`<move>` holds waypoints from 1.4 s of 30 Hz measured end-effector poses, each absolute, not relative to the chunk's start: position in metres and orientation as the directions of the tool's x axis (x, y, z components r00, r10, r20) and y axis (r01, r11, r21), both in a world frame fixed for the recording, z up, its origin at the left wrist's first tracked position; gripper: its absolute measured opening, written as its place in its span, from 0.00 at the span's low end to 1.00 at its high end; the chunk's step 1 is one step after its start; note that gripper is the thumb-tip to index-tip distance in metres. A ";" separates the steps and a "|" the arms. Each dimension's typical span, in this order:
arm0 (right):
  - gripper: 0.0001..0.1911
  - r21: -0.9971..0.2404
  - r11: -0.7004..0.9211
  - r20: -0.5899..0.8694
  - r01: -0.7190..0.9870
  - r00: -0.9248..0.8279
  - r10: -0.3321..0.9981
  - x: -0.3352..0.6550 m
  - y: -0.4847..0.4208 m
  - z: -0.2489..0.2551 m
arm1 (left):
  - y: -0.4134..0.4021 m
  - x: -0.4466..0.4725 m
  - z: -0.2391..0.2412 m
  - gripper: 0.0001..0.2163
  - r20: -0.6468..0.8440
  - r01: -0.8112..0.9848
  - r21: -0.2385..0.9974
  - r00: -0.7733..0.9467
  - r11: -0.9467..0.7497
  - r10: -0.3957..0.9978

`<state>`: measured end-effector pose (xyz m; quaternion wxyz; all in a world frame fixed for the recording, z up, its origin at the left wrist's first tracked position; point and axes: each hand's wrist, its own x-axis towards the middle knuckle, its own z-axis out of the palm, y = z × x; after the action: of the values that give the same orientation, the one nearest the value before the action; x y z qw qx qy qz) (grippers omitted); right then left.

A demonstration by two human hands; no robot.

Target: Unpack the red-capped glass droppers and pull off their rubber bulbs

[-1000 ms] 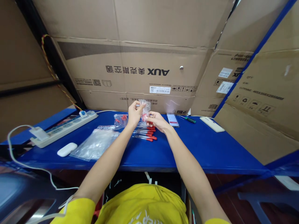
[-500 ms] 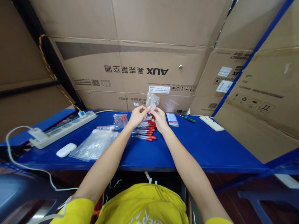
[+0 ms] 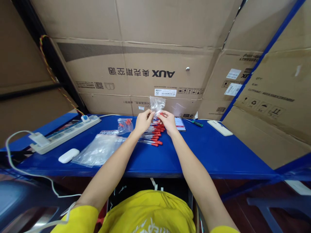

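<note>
My left hand [image 3: 145, 119] is closed, pinching the edge of a small clear zip bag [image 3: 157, 103] that stands up beyond my fingers. My right hand [image 3: 168, 121] is closed at the bag's near end, its fingertips on a red bulb [image 3: 161, 114] that looks like part of a dropper; the rest is hidden by the bag and fingers. Below both hands lies a row of several droppers [image 3: 155, 136], clear tubes with red rubber bulbs pointing right. Left of my left hand sits a filled clear bag [image 3: 125, 125] with red bulbs inside.
A stack of flat clear bags [image 3: 99, 149] lies on the blue table [image 3: 206, 158], beside a white earbud case [image 3: 69, 155]. A power strip [image 3: 68, 134] runs along the left. At the back right are a phone [image 3: 180, 124], a green screwdriver [image 3: 195, 123] and a white phone-like slab [image 3: 220, 128]. Cardboard walls surround the table.
The bag has spread wider and shifted slightly left. My right hand has moved a little right, and the red bulb shows more clearly at its fingertips.
</note>
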<state>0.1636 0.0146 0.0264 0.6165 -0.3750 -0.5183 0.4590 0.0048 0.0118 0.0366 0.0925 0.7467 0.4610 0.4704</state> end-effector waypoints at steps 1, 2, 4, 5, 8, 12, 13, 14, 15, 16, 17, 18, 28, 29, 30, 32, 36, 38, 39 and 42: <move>0.13 -0.943 0.301 0.297 -0.144 0.044 0.954 0.165 0.015 0.026 | 0.013 0.004 0.036 0.17 0.620 0.605 0.561 0.146 -0.566 0.771; 0.12 -0.949 0.293 0.293 -0.112 0.022 0.956 0.167 0.016 0.025 | 0.015 0.003 0.035 0.17 0.625 0.606 0.562 0.134 -0.563 0.769; 0.11 -0.957 0.289 0.289 -0.011 -0.065 0.955 0.173 0.017 0.023 | 0.021 -0.002 0.033 0.16 0.621 0.585 0.625 0.028 -0.517 0.783; 0.10 -0.947 0.313 0.305 0.069 -0.109 0.946 0.176 0.017 0.021 | 0.025 -0.005 0.031 0.15 0.603 0.550 0.684 -0.054 -0.480 0.796; 0.08 -0.789 0.452 0.413 0.416 -0.185 0.892 0.184 0.020 0.017 | 0.039 -0.016 0.025 0.13 0.490 0.376 0.850 -0.309 -0.369 0.815; 0.13 -0.435 0.422 0.462 0.795 -0.205 0.863 0.188 0.021 0.011 | 0.053 -0.023 0.018 0.11 0.327 0.141 0.944 -0.527 -0.299 0.784; 0.14 -0.377 0.405 0.450 0.833 -0.217 0.866 0.187 0.021 0.010 | 0.054 -0.023 0.017 0.10 0.286 0.090 0.954 -0.550 -0.285 0.784; 0.14 -0.335 0.399 0.437 0.853 -0.235 0.868 0.186 0.021 0.010 | 0.055 -0.022 0.016 0.09 0.246 0.040 0.962 -0.562 -0.270 0.790; 0.14 -0.310 0.406 0.425 0.860 -0.256 0.868 0.184 0.022 0.009 | 0.056 -0.020 0.016 0.08 0.208 -0.008 0.966 -0.565 -0.257 0.799; 0.14 -0.297 0.418 0.418 0.859 -0.276 0.865 0.183 0.022 0.008 | 0.056 -0.018 0.016 0.08 0.174 -0.054 0.968 -0.560 -0.246 0.810; 0.15 -0.294 0.431 0.417 0.853 -0.291 0.861 0.182 0.022 0.007 | 0.056 -0.015 0.016 0.07 0.146 -0.095 0.967 -0.550 -0.235 0.822; 0.16 -0.300 0.443 0.419 0.845 -0.301 0.857 0.181 0.023 0.007 | 0.055 -0.013 0.016 0.06 0.124 -0.129 0.966 -0.537 -0.226 0.834; 0.14 -0.451 0.529 0.508 0.719 -0.280 0.815 0.180 0.038 -0.010 | 0.049 -0.005 0.015 0.04 0.078 -0.227 0.957 -0.402 -0.182 0.912; 0.14 -0.462 0.531 0.510 0.710 -0.277 0.814 0.180 0.041 -0.012 | 0.049 -0.004 0.015 0.03 0.083 -0.226 0.957 -0.383 -0.181 0.920; 0.14 -0.476 0.531 0.509 0.701 -0.273 0.816 0.180 0.044 -0.014 | 0.049 -0.003 0.014 0.03 0.089 -0.224 0.958 -0.365 -0.180 0.927; 0.14 -0.507 0.522 0.501 0.686 -0.259 0.826 0.181 0.048 -0.019 | 0.048 -0.001 0.013 0.03 0.096 -0.217 0.960 -0.333 -0.176 0.938; 0.14 -0.531 0.502 0.503 0.683 -0.222 0.835 0.181 0.048 -0.023 | 0.045 0.003 0.011 0.03 0.091 -0.216 0.964 -0.291 -0.158 0.952; 0.14 -0.522 0.515 0.540 0.680 -0.204 0.817 0.180 0.045 -0.020 | 0.043 0.004 0.012 0.03 0.086 -0.219 0.964 -0.268 -0.148 0.960; 0.15 -0.526 0.523 0.568 0.671 -0.181 0.803 0.179 0.044 -0.018 | 0.042 0.005 0.013 0.03 0.086 -0.222 0.964 -0.255 -0.145 0.963; 0.19 -0.623 0.516 0.616 0.588 -0.037 0.787 0.174 0.040 -0.008 | 0.036 0.010 0.016 0.08 0.110 -0.239 0.959 -0.179 -0.152 0.978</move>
<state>0.1745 0.0395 -0.0078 0.4993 -0.4819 -0.7132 0.0995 0.0096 0.0357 0.0161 0.4823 0.4221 0.4375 0.6307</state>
